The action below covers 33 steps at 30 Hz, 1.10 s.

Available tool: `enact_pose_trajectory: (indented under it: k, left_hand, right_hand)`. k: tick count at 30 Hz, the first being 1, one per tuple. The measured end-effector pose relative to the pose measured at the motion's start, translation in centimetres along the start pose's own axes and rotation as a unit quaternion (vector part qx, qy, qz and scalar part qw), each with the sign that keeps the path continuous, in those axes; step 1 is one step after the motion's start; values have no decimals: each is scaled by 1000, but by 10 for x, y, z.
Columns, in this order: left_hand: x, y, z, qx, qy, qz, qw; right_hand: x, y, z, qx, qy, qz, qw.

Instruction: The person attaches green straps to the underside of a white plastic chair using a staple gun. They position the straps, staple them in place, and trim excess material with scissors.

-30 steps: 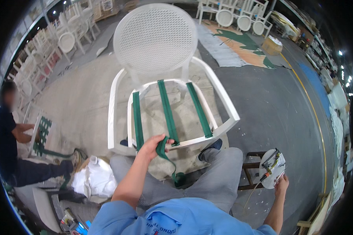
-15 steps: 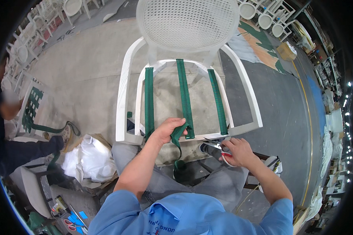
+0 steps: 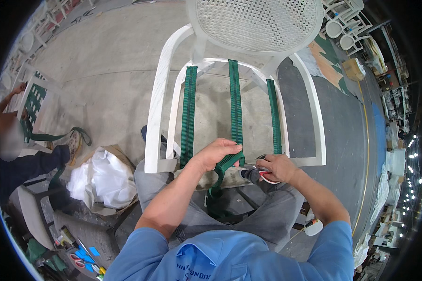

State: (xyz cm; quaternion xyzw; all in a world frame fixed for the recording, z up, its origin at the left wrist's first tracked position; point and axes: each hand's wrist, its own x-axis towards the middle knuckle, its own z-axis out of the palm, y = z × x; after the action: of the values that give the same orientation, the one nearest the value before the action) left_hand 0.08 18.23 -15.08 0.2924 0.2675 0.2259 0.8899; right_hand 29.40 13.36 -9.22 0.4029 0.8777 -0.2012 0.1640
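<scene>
Before me stands a white chair frame [image 3: 160, 89] with a woven oval back [image 3: 260, 21]. Three green straps run front to back across its seat opening: a left strap [image 3: 188, 112], a middle strap [image 3: 235, 98] and a right strap [image 3: 273, 114]. My left hand [image 3: 215, 153] pinches a loose green webbing strap [image 3: 223, 165] at the front rail, near the end of the middle strap. The webbing hangs down between my knees. My right hand [image 3: 278, 168] holds red-handled scissors [image 3: 268, 177], their blades pointing left near the webbing. Fingers partly hide the blades.
At the left, another person [image 3: 9, 126] handles a chair frame with green woven straps [image 3: 35, 100]. A box of white wrapping [image 3: 103, 180] sits beside my left leg. A grey chair [image 3: 35, 215] and a second pair of scissors [image 3: 77, 260] are at lower left. A cardboard box [image 3: 354, 69] stands far right.
My right hand has brought the scissors left, close to the webbing in my left hand. The view has shifted, so the chair appears further right.
</scene>
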Motion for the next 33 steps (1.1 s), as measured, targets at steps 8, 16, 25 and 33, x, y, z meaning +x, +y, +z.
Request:
enact_pose_trajectory:
  k: [8,16,25,33]
  left_hand:
    - [-5,3,5,25,1,1,1000]
    - [-11,11,-16,-9,187,155,970]
    - [3,-43,-12,664,181,19,725]
    - [15,-58,13,703,168,-9,691]
  right_hand:
    - [18,-22,-3,3,88,-51,995]
    - [-68,-57,-6,108,256,85,957]
    - [-314,-74,80,343,591,574,450]
    - [-442,-79,219,142,330,844,397]
